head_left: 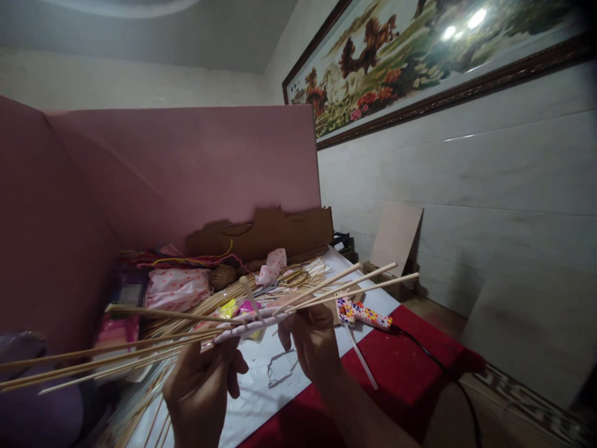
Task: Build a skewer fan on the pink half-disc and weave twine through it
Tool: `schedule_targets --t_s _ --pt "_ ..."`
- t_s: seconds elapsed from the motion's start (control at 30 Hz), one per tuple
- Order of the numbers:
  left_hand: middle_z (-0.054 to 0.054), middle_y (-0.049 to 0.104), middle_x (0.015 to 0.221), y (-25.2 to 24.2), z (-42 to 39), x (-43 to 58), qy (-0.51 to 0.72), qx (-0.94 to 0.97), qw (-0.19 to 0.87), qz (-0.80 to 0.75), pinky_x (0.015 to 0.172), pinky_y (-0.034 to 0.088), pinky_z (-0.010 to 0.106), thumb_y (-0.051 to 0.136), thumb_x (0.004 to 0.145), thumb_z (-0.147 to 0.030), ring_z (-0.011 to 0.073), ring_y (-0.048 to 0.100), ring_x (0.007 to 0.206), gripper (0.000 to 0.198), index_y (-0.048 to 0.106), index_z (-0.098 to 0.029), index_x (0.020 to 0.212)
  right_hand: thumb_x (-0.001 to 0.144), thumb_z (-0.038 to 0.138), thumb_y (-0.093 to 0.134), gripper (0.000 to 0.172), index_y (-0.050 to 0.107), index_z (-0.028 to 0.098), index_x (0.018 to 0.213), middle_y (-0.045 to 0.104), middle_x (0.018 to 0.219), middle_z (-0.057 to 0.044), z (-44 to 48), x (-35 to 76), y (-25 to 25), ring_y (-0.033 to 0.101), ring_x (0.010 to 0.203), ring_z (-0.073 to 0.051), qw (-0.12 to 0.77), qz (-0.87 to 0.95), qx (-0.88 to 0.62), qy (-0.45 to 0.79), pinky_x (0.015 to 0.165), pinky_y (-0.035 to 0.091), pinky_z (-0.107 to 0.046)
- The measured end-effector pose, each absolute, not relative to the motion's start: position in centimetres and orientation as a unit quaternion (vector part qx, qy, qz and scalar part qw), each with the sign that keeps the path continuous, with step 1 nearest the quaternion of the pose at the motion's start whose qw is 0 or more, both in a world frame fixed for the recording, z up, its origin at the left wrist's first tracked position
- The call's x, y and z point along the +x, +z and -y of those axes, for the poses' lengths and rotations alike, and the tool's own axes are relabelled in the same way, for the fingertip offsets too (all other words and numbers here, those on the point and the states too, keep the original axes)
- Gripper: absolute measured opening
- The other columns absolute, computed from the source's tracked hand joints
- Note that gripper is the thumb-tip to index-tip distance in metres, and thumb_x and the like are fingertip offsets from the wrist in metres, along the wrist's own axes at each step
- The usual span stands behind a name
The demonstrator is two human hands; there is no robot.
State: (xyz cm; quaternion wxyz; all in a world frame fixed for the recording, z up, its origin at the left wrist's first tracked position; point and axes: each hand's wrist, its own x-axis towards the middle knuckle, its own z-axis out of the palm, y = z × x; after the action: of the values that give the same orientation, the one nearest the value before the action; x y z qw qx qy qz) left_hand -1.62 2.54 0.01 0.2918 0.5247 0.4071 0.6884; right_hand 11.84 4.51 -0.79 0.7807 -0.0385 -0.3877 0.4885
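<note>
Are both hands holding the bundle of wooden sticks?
Yes, the left hand and the right hand both grip the wooden sticks from below.

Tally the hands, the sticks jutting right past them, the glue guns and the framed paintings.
left hand and right hand: 2
sticks jutting right past the hands: 3
glue gun: 1
framed painting: 1
Total: 7

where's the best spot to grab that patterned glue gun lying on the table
Probably by the handle end of the glue gun, where the black cord exits, coming from the right; it lies flat, its other end by the right hand.
</note>
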Motion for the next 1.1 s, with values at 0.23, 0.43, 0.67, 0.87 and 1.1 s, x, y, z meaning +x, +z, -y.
schedule_targets --t_s 0.23,0.43,0.67,0.87,1.1 --pt "-0.004 0.06 0.046 -0.61 -2.7 -2.08 0.688 0.531 0.29 -0.401 0.027 0.032 0.019 0.072 0.071 -0.027 0.0094 0.046 0.031 0.019 0.057 -0.017 0.075 0.069 0.023 0.075 0.008 0.069 0.02 0.071 0.061 0.058 0.003 -4.51 11.95 -0.89 0.043 0.038 -0.005 0.785 0.388 -0.049 0.481 0.034 0.034 -0.017" --pt "-0.004 0.06 0.046 -0.61 -2.78 -2.0 0.687 0.536 0.295 -0.393 0.027 0.033 0.019 0.072 0.071 -0.027 0.01 0.047 0.031 0.022 0.052 -0.018 0.072 0.069 0.023 0.075 0.007 0.071 0.021 0.075 0.064 0.064 0.002 -4.59 11.85 -1.03 0.043 0.039 -0.004 0.786 0.393 -0.042 0.476 0.033 0.034 -0.016" --pt "-0.004 0.06 0.045 -0.59 -2.86 -1.93 0.69 0.527 0.299 -0.397 0.025 0.033 0.019 0.072 0.071 -0.027 0.0104 0.047 0.029 0.025 0.049 -0.019 0.069 0.072 0.022 0.073 0.006 0.071 0.022 0.078 0.064 0.063 0.002 -4.64 11.83 -1.12 0.045 0.039 -0.005 0.783 0.405 -0.029 0.471 0.034 0.035 -0.017" --pt "-0.005 0.059 0.045 -0.62 -2.87 -1.84 0.691 0.52 0.294 -0.407 0.026 0.033 0.019 0.072 0.07 -0.026 0.0095 0.046 0.03 0.022 0.052 -0.018 0.07 0.075 0.021 0.071 0.008 0.071 0.021 0.084 0.062 0.066 0.001 -4.44 11.94 -1.05 0.046 0.041 -0.005 0.78 0.427 -0.02 0.457 0.035 0.035 -0.017" --pt "-0.004 0.059 0.043 -0.27 -2.73 -1.63 0.693 0.507 0.295 -0.42 0.025 0.033 0.019 0.073 0.069 -0.026 0.0094 0.045 0.028 0.023 0.051 -0.018 0.066 0.077 0.025 0.07 0.007 0.071 0.024 0.084 0.063 0.069 0.001 -4.36 11.93 -1.16 0.047 0.042 -0.006 0.785 0.437 -0.022 0.438 0.035 0.035 -0.018"
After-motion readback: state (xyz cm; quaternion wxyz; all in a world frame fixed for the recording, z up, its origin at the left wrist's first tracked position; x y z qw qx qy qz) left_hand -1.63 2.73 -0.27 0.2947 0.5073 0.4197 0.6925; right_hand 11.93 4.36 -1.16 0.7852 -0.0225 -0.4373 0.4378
